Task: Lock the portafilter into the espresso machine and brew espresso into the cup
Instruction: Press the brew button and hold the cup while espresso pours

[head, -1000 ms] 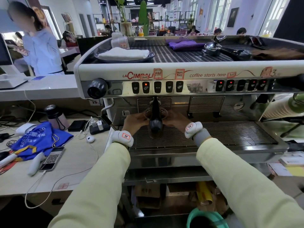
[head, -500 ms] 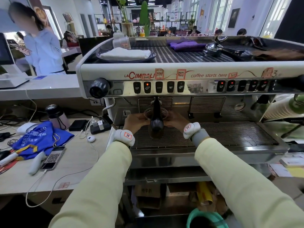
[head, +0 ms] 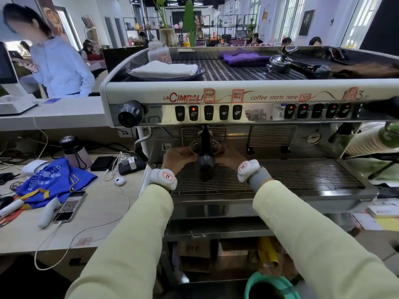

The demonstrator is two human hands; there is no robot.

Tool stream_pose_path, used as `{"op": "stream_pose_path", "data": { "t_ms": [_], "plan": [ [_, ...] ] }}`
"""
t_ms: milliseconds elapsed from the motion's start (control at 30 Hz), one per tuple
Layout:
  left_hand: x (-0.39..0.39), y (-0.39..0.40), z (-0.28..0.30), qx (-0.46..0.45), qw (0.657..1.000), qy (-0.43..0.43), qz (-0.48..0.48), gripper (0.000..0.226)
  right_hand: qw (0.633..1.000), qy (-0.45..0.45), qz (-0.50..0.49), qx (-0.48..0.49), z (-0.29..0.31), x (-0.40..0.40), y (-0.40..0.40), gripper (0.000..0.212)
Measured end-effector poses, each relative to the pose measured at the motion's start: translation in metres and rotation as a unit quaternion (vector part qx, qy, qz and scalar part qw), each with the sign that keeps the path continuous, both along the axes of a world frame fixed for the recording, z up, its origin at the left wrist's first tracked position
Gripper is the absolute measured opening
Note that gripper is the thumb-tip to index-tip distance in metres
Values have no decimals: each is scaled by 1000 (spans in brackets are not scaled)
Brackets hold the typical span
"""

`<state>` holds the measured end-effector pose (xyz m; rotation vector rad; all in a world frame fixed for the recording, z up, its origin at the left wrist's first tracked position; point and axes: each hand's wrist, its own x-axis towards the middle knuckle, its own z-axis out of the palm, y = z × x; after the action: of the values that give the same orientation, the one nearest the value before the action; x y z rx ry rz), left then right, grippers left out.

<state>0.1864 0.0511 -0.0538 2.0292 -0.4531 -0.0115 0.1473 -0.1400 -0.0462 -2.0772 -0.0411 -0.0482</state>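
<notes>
At frame centre, the fingers of the left hand (head: 176, 157) and right hand (head: 231, 157) are closed around a clear cup (head: 195, 148), held under the portafilter (head: 205, 156), whose dark handle juts forward from the machine (head: 248, 97). The cup is judged light, smooth and fragile; its sides are best gripped. Above, one button (head: 193, 113) is lit red.

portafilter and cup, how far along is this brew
Done: the portafilter sits in the left group of the espresso machine, handle pointing out toward the camera. In hand: the left hand and right hand hold a clear cup under it, above the drip tray. One left-group button glows red. Left: no coffee flow is visible; the handle hides the spouts.
</notes>
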Motion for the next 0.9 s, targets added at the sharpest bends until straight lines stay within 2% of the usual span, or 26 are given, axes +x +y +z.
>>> {"op": "stream_pose_path", "data": {
  "t_ms": [100, 200, 267, 300, 400, 467, 533, 733, 900],
  "plan": [
    [-1, 4, 1, -8, 1000, 3, 3, 29, 1000, -12, 9, -27, -4, 1, -5, 12],
    [-1, 3, 0, -4, 1000, -8, -9, 29, 999, -31, 1, -32, -7, 0, -7, 28],
    [0, 0, -1, -1, 1000, -9, -8, 29, 998, -39, 6, -47, -9, 2, -5, 24],
    [0, 0, -1, -2, 1000, -6, -10, 32, 998, -41, 0, -51, -6, 0, -2, 18],
    [3, -1, -3, -5, 999, 2, -34, 45, 998, -33, 0, -48, 0, -1, 0, 25],
    [4, 0, -3, -3, 999, 8, -38, 38, 999, -28, 12, -31, -1, -2, -2, 21],
    [5, 0, -2, 0, 1000, 2, -28, 34, 999, -28, 18, -27, -3, 0, -5, 27],
    [3, -7, -3, -22, 1000, 17, -4, 33, 997, -38, 1, -59, -2, 3, -2, 28],
    [5, -2, -6, -16, 1000, 16, -1, 34, 999, -27, 12, -42, 1, 4, -6, 35]
  ]
}}
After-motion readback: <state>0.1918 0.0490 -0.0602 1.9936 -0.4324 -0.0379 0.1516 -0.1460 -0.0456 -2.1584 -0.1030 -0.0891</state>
